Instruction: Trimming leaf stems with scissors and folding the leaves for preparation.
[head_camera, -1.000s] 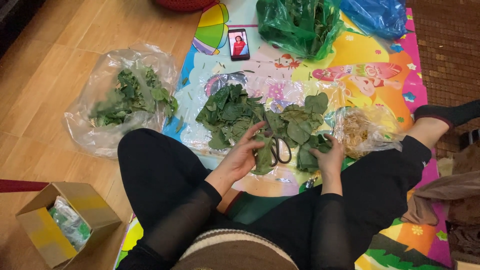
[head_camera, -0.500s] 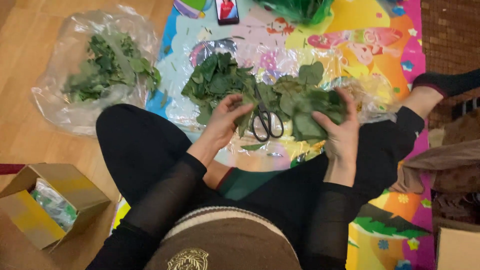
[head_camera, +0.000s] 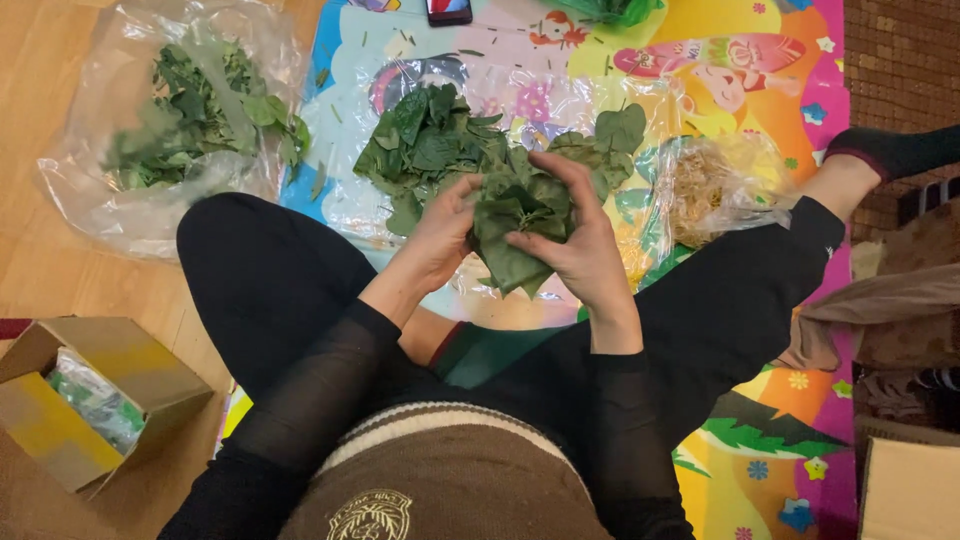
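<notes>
So right now both hands are up off the mat and wrapped around one bunch of dark green leaves (head_camera: 520, 225). The left hand (head_camera: 440, 240) cups the bunch from its side, fingers curled in narrow against the leaves. The right hand (head_camera: 580, 245) has its fingers folded over the top and its thumb pressing in from the front, so the bunch sits squeezed between the two palms, with one leaf tip hanging down below the thumbs.

Half a second ago the hands were low and apart, each pressing on loose leaves lying on the mat, and a pair of scissors lay between them. Now the leaves are gathered and lifted, and I can't see the scissors at all; probably they're hidden behind the hands, but I can't tell.

Just beyond the fingertips is the leaf pile (head_camera: 430, 140) on a clear plastic sheet (head_camera: 520, 85), on the colourful play mat (head_camera: 760, 100). Past the right hand's knuckles there's a bag of pale straw-like trimmings (head_camera: 705, 185). Well off beyond the left hand, another plastic sheet holds more greens (head_camera: 200, 110) on the wooden floor, and a cardboard box (head_camera: 95, 395) sits back by the left elbow. A phone (head_camera: 449, 10) lies at the far edge of the mat.
</notes>
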